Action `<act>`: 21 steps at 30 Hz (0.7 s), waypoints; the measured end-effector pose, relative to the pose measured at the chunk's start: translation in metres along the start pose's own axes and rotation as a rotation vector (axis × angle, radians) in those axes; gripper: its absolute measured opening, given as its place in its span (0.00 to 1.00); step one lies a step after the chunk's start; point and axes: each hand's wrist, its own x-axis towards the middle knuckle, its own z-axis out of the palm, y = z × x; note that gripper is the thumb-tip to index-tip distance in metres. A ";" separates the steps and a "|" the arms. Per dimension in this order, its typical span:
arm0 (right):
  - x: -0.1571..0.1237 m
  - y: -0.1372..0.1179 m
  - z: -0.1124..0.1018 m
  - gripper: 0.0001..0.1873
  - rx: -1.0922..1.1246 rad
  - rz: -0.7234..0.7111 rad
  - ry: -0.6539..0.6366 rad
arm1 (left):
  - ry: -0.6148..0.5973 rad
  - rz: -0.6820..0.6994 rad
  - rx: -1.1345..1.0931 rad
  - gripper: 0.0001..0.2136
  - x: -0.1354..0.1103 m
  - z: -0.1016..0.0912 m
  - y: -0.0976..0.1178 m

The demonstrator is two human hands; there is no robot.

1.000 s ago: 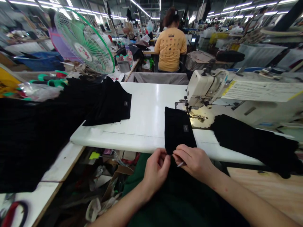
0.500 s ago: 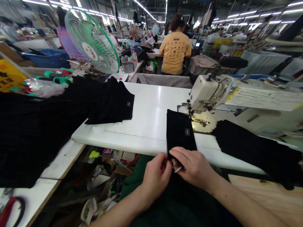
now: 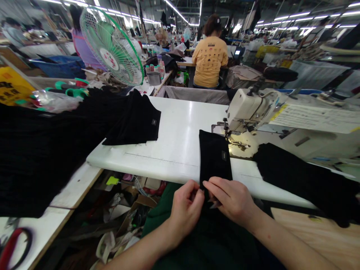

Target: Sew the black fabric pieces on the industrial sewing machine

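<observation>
A folded black fabric piece (image 3: pixel 213 157) with a small grey label lies on the white sewing table (image 3: pixel 180 146), hanging over its near edge. My left hand (image 3: pixel 186 209) is closed, pinching that near end of the piece. My right hand (image 3: pixel 231 200) pinches the same end from the right, and a small pale tool, perhaps a thread snipper, shows under its fingers. The sewing machine (image 3: pixel 249 108) stands just behind and to the right of the piece.
A stack of black labelled pieces (image 3: pixel 135 122) lies at the table's left, joined to a big black pile (image 3: pixel 36 150). More black fabric (image 3: pixel 303 178) lies right of the machine. A green fan (image 3: pixel 112 47) stands at back left. A person in a yellow shirt (image 3: pixel 210 60) sits ahead.
Both hands stay pinched on the piece's near end, with the right fingers shifting slightly over the pale tool. The view has drifted a little, moving the scene up and right.
</observation>
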 end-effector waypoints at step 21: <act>-0.007 0.004 -0.003 0.13 -0.243 0.493 -0.041 | -0.011 -0.221 -0.201 0.21 0.003 -0.009 -0.005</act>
